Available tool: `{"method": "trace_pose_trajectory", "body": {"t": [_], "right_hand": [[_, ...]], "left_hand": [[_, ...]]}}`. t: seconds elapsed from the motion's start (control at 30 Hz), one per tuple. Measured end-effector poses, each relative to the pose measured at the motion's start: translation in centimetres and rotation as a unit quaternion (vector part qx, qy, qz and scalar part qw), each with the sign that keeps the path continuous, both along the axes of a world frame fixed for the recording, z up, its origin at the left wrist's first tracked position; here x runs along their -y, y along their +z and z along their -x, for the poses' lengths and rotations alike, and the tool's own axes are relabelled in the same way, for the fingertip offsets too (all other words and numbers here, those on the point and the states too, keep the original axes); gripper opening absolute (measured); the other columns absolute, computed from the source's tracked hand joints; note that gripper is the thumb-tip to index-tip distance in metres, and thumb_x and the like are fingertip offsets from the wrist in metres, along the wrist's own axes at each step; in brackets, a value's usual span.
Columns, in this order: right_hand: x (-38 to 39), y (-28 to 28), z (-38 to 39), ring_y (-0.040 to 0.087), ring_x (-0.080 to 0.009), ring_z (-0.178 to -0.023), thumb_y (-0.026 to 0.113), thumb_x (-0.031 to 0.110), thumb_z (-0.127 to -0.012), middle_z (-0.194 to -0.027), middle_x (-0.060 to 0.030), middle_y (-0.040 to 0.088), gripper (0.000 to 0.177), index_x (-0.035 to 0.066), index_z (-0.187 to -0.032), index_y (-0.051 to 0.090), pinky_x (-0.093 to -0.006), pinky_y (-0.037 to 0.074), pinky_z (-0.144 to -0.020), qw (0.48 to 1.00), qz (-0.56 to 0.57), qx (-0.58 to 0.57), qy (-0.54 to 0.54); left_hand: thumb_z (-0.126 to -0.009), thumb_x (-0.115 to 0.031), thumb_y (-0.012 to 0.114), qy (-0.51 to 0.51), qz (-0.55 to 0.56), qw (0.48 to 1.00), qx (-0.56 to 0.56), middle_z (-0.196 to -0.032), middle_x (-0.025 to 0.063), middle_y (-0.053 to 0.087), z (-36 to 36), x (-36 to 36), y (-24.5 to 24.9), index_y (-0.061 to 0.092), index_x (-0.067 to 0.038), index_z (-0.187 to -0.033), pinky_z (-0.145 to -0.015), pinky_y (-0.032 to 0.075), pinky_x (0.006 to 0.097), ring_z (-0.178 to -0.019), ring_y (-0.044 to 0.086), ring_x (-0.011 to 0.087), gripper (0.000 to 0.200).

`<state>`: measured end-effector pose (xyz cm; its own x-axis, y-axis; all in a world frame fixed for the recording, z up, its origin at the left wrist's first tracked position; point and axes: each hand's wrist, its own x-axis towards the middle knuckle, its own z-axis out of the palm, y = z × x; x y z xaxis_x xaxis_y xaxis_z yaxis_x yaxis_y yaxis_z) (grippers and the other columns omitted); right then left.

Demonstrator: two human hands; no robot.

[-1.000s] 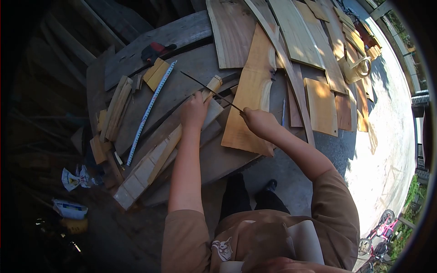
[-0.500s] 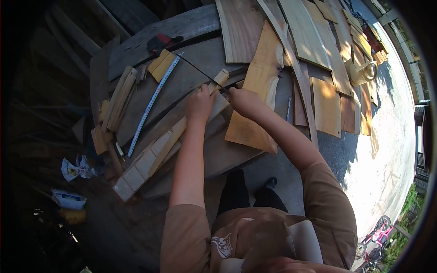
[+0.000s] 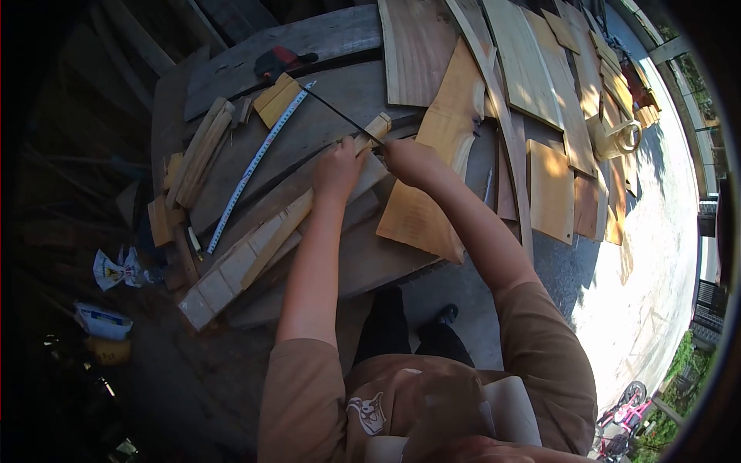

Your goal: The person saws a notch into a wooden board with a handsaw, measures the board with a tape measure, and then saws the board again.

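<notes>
We see the left hand (image 3: 337, 171) near the centre of the frame, pressed down on a long pale wooden strip (image 3: 270, 241), with its fingers curled over the strip's upper part. The strip runs diagonally from its cut end just above the two hands down to the lower left, and it rests on other grey planks on the round grey worktop (image 3: 370, 262). Just to the right, the right hand (image 3: 409, 162) is closed in a fist around the near end of a thin dark blade (image 3: 340, 116); we cannot see a handle inside the fist. The blade slants up and to the left from that fist and crosses the top end of the strip just beside the left hand's fingertips. Its far tip lies near a small yellow wooden block (image 3: 276, 99) and the top of a white measuring tape (image 3: 258, 166), which stretches down to the left. Above the block lies a red and black tool (image 3: 282, 60). Under the right forearm we see an orange-brown board with a wavy edge (image 3: 440, 131), and more pale boards fan out towards the upper right. A bundle of short pale sticks (image 3: 202, 150) lies at the left of the worktop, well apart from both hands.
</notes>
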<state>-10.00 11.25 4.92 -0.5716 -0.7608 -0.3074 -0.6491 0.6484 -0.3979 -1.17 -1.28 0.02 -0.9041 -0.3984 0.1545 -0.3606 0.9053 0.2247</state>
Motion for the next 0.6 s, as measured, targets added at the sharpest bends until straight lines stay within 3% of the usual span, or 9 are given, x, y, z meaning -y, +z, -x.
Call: {"method": "trace_pose_trajectory", "body": {"t": [0.33,0.47,0.6], "right_hand": [[-10.9,5.1,-4.1,0.060,-0.0336,-0.078,0.042,0.018,-0.085,-0.076,-0.0177,0.061,0.020,0.002,-0.089,0.053,-0.0444,0.047,-0.066,0.989,-0.142,0.014,-0.040],[-6.4,3.8,-1.9,0.060,-0.0333,-0.082,0.042,0.018,-0.085,-0.081,-0.0184,0.062,0.022,0.002,-0.093,0.055,-0.0429,0.048,-0.068,0.995,-0.095,0.023,-0.018],[-0.9,0.4,0.8,0.060,-0.0341,-0.085,0.041,0.019,-0.085,-0.088,-0.0190,0.062,0.025,0.003,-0.097,0.057,-0.0425,0.048,-0.070,0.996,-0.069,0.036,0.040]], "left_hand": [[-0.080,-0.035,0.058,-0.003,-0.028,1.000,-0.013,-0.070,0.0151,0.061,0.0,0.3,0.0,0.048,-0.004,-0.078,-0.054,0.049,0.0397,-0.065,0.061,0.0327,0.032],[-0.080,-0.035,0.058,0.005,-0.002,1.000,0.006,-0.067,0.0111,0.061,-0.2,0.0,0.4,0.049,-0.006,-0.077,-0.052,0.050,0.0368,-0.061,0.062,0.0276,0.031],[-0.079,-0.035,0.059,-0.001,-0.008,1.000,-0.028,-0.065,0.0144,0.060,-0.2,0.1,0.2,0.046,-0.005,-0.075,-0.051,0.049,0.0394,-0.062,0.061,0.0316,0.033]]}}
